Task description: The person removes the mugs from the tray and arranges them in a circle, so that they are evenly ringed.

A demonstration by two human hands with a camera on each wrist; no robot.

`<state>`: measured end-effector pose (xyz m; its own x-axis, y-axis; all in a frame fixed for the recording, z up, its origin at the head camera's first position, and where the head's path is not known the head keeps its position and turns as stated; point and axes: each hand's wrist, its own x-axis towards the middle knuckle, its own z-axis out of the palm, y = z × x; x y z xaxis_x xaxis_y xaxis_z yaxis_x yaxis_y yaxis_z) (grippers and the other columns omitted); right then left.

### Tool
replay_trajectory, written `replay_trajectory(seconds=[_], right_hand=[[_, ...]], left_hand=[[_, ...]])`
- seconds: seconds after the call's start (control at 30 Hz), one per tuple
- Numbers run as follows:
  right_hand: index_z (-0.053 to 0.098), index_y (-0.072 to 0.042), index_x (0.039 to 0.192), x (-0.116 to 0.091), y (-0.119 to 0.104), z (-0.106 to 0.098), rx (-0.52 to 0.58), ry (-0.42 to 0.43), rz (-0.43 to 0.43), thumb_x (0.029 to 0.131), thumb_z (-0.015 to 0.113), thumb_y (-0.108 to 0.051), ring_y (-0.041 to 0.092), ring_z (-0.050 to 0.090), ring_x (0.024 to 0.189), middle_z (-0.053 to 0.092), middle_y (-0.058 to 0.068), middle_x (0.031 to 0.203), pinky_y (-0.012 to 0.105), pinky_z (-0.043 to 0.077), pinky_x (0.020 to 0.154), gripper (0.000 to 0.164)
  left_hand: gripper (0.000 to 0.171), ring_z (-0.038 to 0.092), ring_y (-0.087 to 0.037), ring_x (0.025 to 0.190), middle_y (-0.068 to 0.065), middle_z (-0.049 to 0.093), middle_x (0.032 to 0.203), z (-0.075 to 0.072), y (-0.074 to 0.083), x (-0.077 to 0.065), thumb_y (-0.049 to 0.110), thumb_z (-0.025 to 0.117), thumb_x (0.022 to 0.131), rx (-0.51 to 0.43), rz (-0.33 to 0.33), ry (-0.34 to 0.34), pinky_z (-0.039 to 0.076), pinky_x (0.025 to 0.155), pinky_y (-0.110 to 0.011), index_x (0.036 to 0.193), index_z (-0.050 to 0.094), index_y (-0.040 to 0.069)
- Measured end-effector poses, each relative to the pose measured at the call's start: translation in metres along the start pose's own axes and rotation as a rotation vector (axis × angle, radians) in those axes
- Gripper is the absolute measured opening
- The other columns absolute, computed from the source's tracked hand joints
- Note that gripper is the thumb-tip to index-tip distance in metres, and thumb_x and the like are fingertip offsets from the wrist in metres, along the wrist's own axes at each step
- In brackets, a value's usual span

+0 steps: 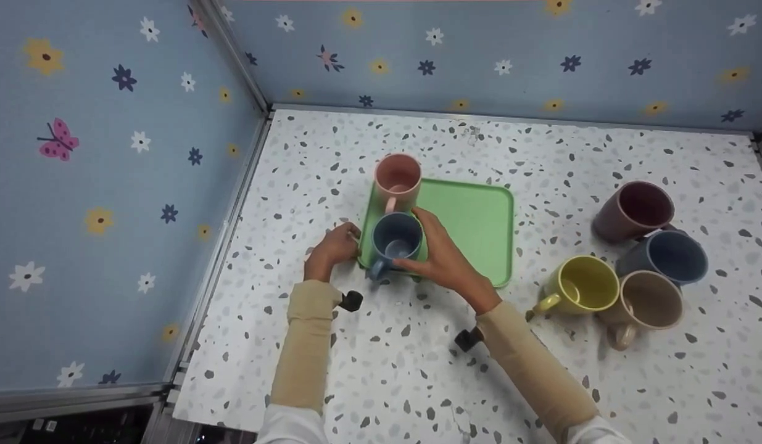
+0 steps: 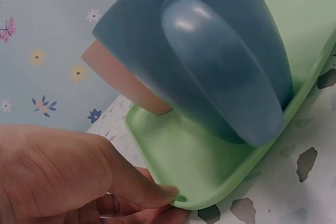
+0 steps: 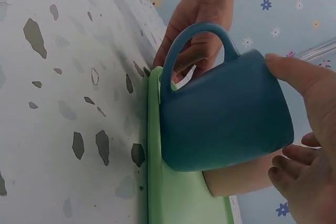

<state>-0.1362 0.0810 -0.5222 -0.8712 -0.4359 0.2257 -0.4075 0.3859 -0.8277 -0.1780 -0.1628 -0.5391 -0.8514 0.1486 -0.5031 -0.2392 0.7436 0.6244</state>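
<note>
A blue mug [image 1: 396, 231] stands on the near left part of a green tray [image 1: 470, 225], its handle [image 2: 220, 72] toward the tray's near edge. Thumb and fingers of my right hand [image 1: 445, 259] grip the mug from its right side, the thumb on the rim in the right wrist view. My left hand [image 1: 336, 245] pinches the tray's near left corner, thumb on top and fingers below in the left wrist view. Directly behind the blue mug is a pink mug [image 1: 398, 172] at the tray's far left corner, partly hidden by the blue one in both wrist views.
At the right of the speckled table [image 1: 381, 382] several mugs stand close together: a maroon mug [image 1: 627, 216], another blue mug [image 1: 680, 256], a yellow mug [image 1: 584, 283] and a beige mug [image 1: 652, 302]. Flowered wall panels [image 1: 121, 185] border the table's left and back.
</note>
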Motion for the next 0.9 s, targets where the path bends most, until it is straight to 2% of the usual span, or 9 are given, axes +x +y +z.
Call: replay_trajectory(seconds=[0.1, 0.23, 0.4, 0.53, 0.63, 0.77, 0.9], right_hand=[[0.022, -0.003, 0.150, 0.004, 0.001, 0.006, 0.006, -0.024, 0.006, 0.076, 0.079, -0.038, 0.022, 0.033, 0.137, 0.032, 0.016, 0.149, 0.043, 0.029, 0.112, 0.100], [0.022, -0.006, 0.151, 0.006, 0.002, 0.009, 0.003, -0.026, 0.022, 0.074, 0.080, -0.040, 0.022, 0.035, 0.137, 0.033, 0.011, 0.150, 0.042, 0.029, 0.112, 0.102], [0.032, -0.007, 0.147, 0.004, 0.003, 0.011, -0.023, 0.048, -0.012, 0.072, 0.081, -0.042, 0.020, 0.043, 0.131, 0.042, 0.007, 0.144, 0.040, 0.035, 0.108, 0.097], [0.037, -0.009, 0.146, -0.001, 0.003, 0.009, -0.078, 0.093, -0.026, 0.072, 0.080, -0.046, 0.016, 0.044, 0.129, 0.045, 0.004, 0.143, 0.039, 0.037, 0.106, 0.093], [0.038, -0.012, 0.145, -0.005, 0.003, 0.006, -0.075, 0.118, -0.025, 0.071, 0.080, -0.046, 0.015, 0.045, 0.129, 0.046, 0.003, 0.142, 0.038, 0.037, 0.106, 0.091], [0.039, -0.011, 0.145, -0.009, 0.001, -0.003, -0.055, 0.159, -0.030, 0.071, 0.081, -0.043, 0.018, 0.046, 0.129, 0.048, 0.007, 0.142, 0.039, 0.038, 0.106, 0.091], [0.039, -0.006, 0.144, -0.013, -0.001, -0.014, -0.080, 0.201, -0.024, 0.070, 0.082, -0.043, 0.022, 0.044, 0.131, 0.047, 0.012, 0.142, 0.040, 0.036, 0.107, 0.093]], left_hand=[[0.039, 0.052, -0.028, 0.097, -0.017, 0.058, 0.109, 0.001, 0.000, 0.000, 0.007, 0.051, 0.082, -0.002, 0.009, 0.009, 0.042, 0.090, -0.041, 0.121, 0.055, 0.003], [0.038, 0.052, -0.028, 0.097, -0.018, 0.059, 0.109, 0.002, -0.001, 0.001, 0.005, 0.049, 0.081, 0.002, 0.020, 0.019, 0.042, 0.090, -0.040, 0.119, 0.055, 0.003], [0.038, 0.051, -0.027, 0.096, -0.017, 0.058, 0.109, 0.002, -0.002, 0.002, 0.006, 0.046, 0.082, 0.004, 0.016, 0.015, 0.041, 0.089, -0.039, 0.119, 0.054, 0.004], [0.040, 0.050, -0.026, 0.090, -0.016, 0.057, 0.102, 0.002, -0.001, 0.001, 0.005, 0.045, 0.081, -0.010, 0.032, 0.006, 0.042, 0.085, -0.038, 0.120, 0.053, 0.002], [0.039, 0.050, -0.025, 0.088, -0.015, 0.057, 0.099, 0.001, -0.002, 0.001, 0.005, 0.046, 0.080, -0.008, 0.050, 0.013, 0.042, 0.085, -0.038, 0.118, 0.054, 0.001], [0.037, 0.052, -0.027, 0.090, -0.016, 0.058, 0.099, 0.001, -0.002, 0.001, 0.005, 0.048, 0.080, -0.002, 0.054, 0.018, 0.042, 0.087, -0.039, 0.116, 0.054, 0.001], [0.038, 0.053, -0.029, 0.095, -0.018, 0.059, 0.103, 0.001, -0.002, 0.001, 0.006, 0.050, 0.080, 0.003, 0.045, 0.019, 0.042, 0.091, -0.040, 0.117, 0.054, 0.002]])
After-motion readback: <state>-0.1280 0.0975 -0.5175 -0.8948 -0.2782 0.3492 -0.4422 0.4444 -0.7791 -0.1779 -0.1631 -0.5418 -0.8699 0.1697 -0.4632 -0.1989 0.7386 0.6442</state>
